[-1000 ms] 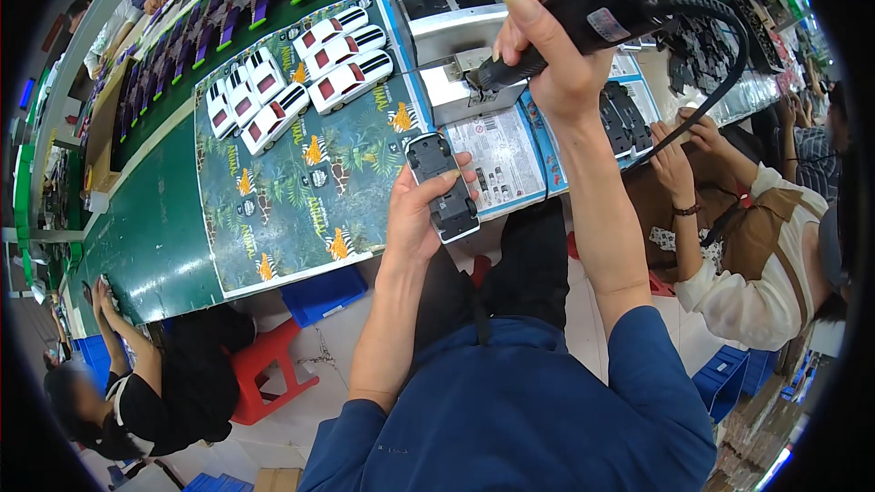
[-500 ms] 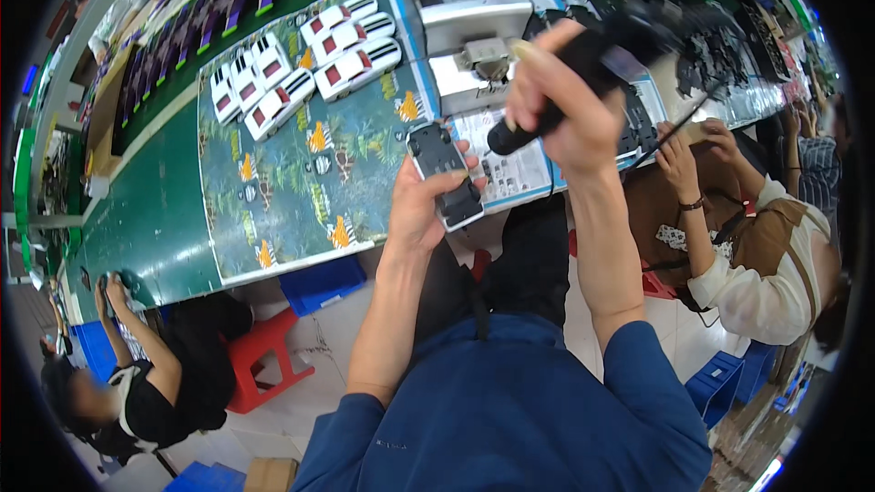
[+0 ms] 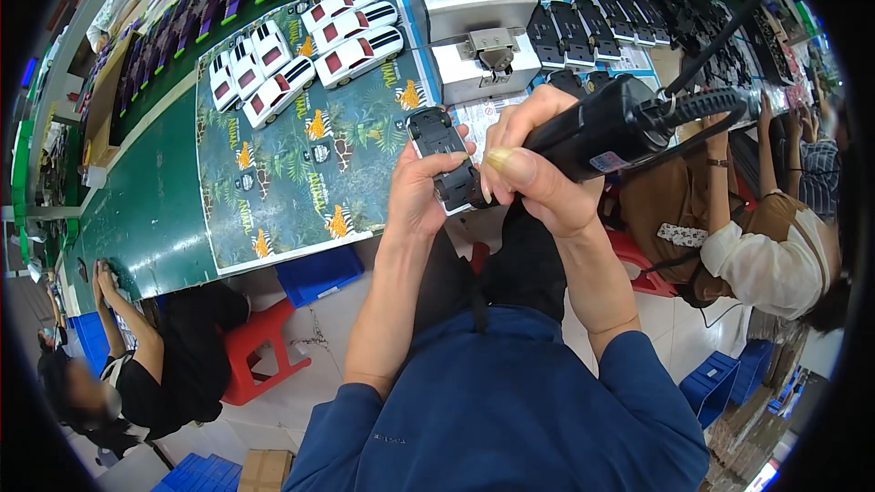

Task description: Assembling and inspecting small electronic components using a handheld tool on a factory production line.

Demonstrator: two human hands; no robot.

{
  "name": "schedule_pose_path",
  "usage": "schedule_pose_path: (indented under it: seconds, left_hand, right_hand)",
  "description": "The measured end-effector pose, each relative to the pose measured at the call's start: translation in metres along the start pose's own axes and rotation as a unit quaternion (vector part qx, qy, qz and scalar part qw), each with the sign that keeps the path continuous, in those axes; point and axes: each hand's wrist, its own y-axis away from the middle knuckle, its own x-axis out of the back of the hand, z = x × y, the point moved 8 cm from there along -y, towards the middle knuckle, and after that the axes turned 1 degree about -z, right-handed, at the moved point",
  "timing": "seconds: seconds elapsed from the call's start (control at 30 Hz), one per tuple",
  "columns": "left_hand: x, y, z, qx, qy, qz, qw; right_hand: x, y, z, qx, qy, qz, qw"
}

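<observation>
My left hand (image 3: 415, 196) is closed around a toy car (image 3: 437, 135), held above the table's front edge with its black underside facing up. My right hand (image 3: 551, 184) grips a black electric screwdriver (image 3: 603, 130), which lies tilted across it with its cable end up to the right. The thumb and fingertips of that hand are bent close to the near end of the car. The screwdriver's tip is hidden behind the fingers, and whether they also pinch a screw does not show.
Several white toy cars (image 3: 357, 56) stand on the patterned sheet (image 3: 292, 173) at left. A metal fixture (image 3: 483, 64) sits straight ahead. Black car bases (image 3: 574, 35) lie in rows to its right. The screwdriver's cable (image 3: 729, 32) rises at upper right. Co-workers sit on both sides.
My right hand has come down and left to the toy car, bringing the screwdriver from upright motion to a tilt. The left hand keeps its hold, almost in place.
</observation>
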Motion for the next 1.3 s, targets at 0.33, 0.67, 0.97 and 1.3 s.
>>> schedule_pose_path:
  seconds: [0.33, 0.67, 0.97, 1.3]
  left_hand:
    - [-0.003, 0.003, 0.001, 0.052, 0.104, -0.001, 0.993]
    - [-0.003, 0.004, 0.001, 0.056, 0.108, -0.032, 0.992]
    - [-0.044, 0.036, 0.031, 0.008, 0.008, -0.139, 0.99]
    - [-0.126, 0.075, 0.055, -0.047, -0.115, -0.174, 0.977]
  right_hand:
    - [-0.013, -0.01, 0.008, 0.034, -0.03, -0.071, 0.996]
    - [-0.009, -0.007, 0.006, 0.017, -0.013, -0.047, 0.999]
    - [0.046, -0.028, -0.014, -0.04, 0.092, 0.097, 0.99]
    - [0.028, -0.039, -0.005, -0.096, 0.193, 0.071, 0.974]
